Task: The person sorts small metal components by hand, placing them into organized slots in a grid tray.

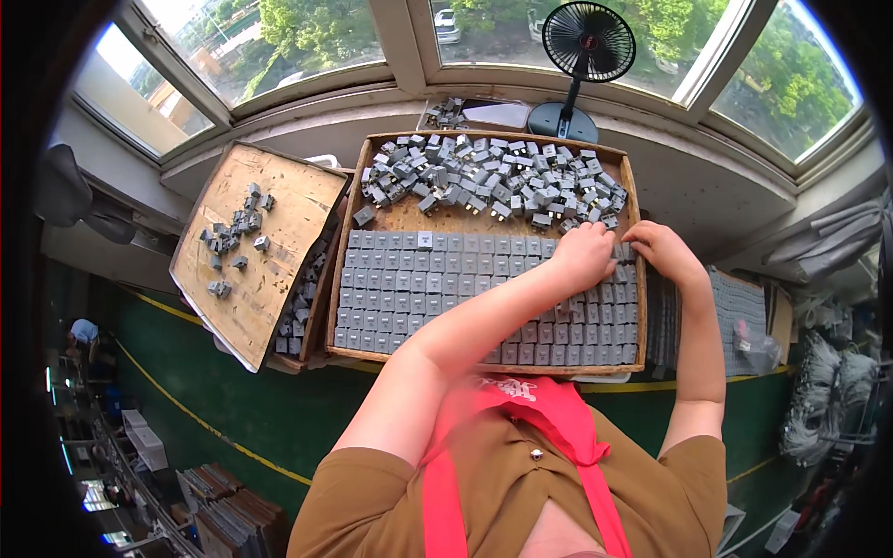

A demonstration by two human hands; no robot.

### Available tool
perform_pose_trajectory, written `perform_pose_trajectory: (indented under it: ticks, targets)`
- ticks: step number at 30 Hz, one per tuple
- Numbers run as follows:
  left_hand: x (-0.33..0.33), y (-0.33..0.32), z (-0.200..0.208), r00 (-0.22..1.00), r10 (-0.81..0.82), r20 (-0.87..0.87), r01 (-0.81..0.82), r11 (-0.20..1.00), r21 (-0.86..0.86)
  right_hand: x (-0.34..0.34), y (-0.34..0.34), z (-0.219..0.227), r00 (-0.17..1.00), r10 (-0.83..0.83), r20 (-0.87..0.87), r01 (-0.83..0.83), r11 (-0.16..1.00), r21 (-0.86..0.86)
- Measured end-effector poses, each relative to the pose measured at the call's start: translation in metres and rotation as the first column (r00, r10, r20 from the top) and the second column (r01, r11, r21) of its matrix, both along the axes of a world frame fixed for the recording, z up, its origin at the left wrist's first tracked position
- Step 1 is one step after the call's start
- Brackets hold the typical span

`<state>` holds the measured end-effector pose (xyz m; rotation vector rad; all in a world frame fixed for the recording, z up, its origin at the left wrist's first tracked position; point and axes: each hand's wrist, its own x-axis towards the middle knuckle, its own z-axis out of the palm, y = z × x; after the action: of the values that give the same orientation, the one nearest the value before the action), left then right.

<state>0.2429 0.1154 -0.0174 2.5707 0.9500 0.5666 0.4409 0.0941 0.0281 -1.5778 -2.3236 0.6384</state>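
A wooden tray [346,279] holds small grey plastic blocks, like relays with metal pins. Neat rows of grey blocks [400,302] fill its near part; a loose heap of grey blocks [493,177] lies at the far side. My left hand [586,253] reaches across to the right end of the top row, its fingers bent and closed close over the blocks. Right beside it, at the tray's right edge, my right hand [662,249] has its fingertips drawn together. What either hand's fingers hold is hidden. One block [424,240] in the top row looks paler than its neighbours.
To the left, a tilted board [270,186] carries several loose blocks above another box of blocks. A black fan [588,42] stands on the windowsill behind the tray. More rows of blocks [735,307] lie right of my right forearm. The floor [233,391] is green with yellow lines.
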Motion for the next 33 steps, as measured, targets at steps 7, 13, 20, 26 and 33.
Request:
perform_pose_trajectory:
  ticks: [7, 13, 20, 26, 33]
  targets:
    - [-0.06, 0.004, 0.014, 0.984, -0.079, 0.16, 0.059, 0.99, 0.129, -0.019, -0.011, -0.001, 0.986, -0.112, 0.123, 0.084, 0.974, 0.21]
    - [-0.151, 0.002, 0.019, 0.981, 0.046, 0.191, -0.068, 0.991, 0.114, -0.08, -0.046, 0.034, 0.999, 0.033, 0.0, -0.033, 0.998, 0.056]
    - [-0.258, 0.004, 0.024, 0.935, 0.332, 0.124, -0.343, 0.936, 0.082, -0.106, -0.062, 0.017, 0.992, 0.117, 0.046, -0.115, 0.992, -0.053]
    - [-0.32, 0.029, 0.021, 0.832, 0.555, 0.009, -0.544, 0.812, 0.211, -0.169, -0.03, 0.039, 0.975, 0.215, -0.06, -0.212, 0.976, 0.05]
    - [-0.329, 0.054, 0.018, 0.819, 0.519, -0.245, -0.485, 0.854, 0.189, -0.283, 0.068, 0.013, 0.958, 0.273, -0.089, -0.251, 0.948, 0.197]
